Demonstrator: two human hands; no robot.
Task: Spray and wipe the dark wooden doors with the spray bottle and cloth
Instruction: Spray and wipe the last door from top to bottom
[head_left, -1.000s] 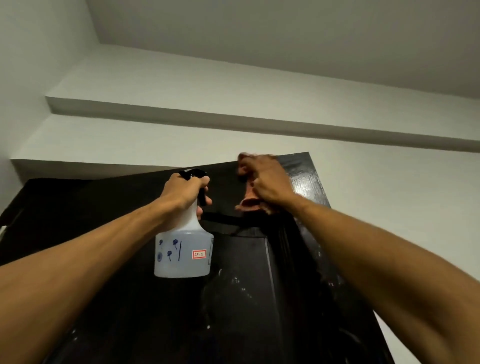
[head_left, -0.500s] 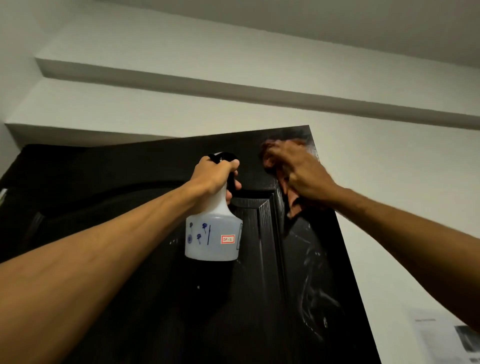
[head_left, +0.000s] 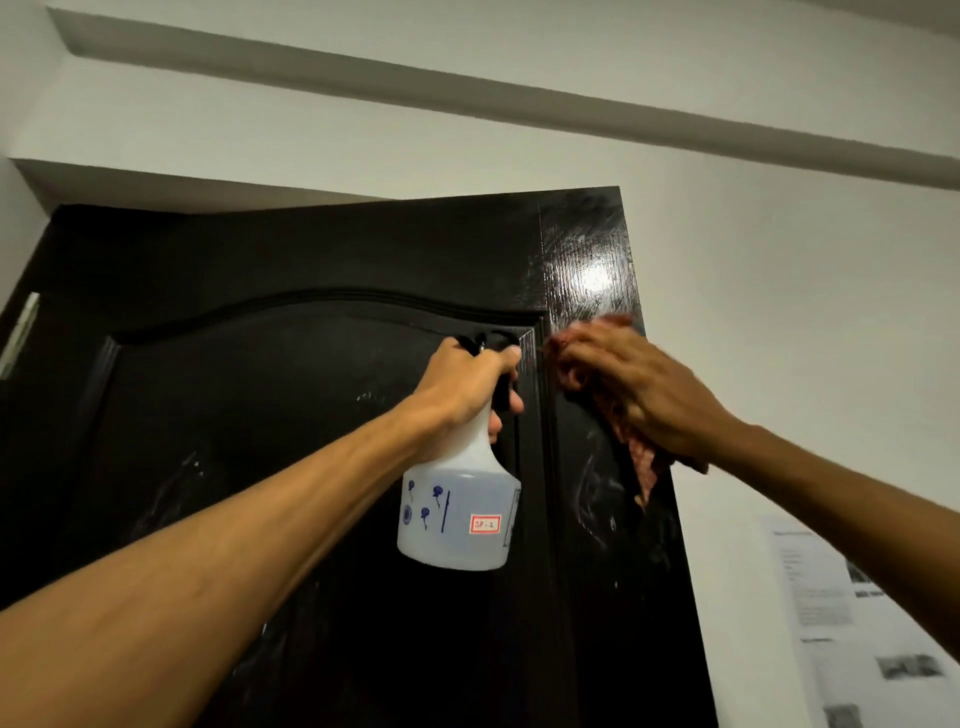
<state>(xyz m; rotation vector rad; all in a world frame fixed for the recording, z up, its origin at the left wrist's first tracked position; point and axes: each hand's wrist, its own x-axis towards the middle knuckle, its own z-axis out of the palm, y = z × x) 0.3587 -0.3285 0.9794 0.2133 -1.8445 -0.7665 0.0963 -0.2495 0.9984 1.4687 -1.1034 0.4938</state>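
A dark wooden door (head_left: 291, 426) with an arched raised panel fills the middle of the view. My left hand (head_left: 467, 387) grips the black trigger head of a white spray bottle (head_left: 457, 514) held up in front of the door. My right hand (head_left: 634, 389) presses a reddish cloth (head_left: 644, 462) flat against the door's glossy right stile, just below a bright reflection. Part of the cloth hangs below my palm. Wet streaks show on the stile and the panel.
A white wall (head_left: 779, 291) runs to the right of the door, with a printed paper sheet (head_left: 852, 623) stuck on it at lower right. White ceiling steps (head_left: 363, 88) run above. A metal hinge (head_left: 18, 332) shows at the far left.
My right hand has moved the cloth from the door's top edge down the right stile. The view has tilted down, so more of the door shows. My left hand keeps its hold on the bottle.
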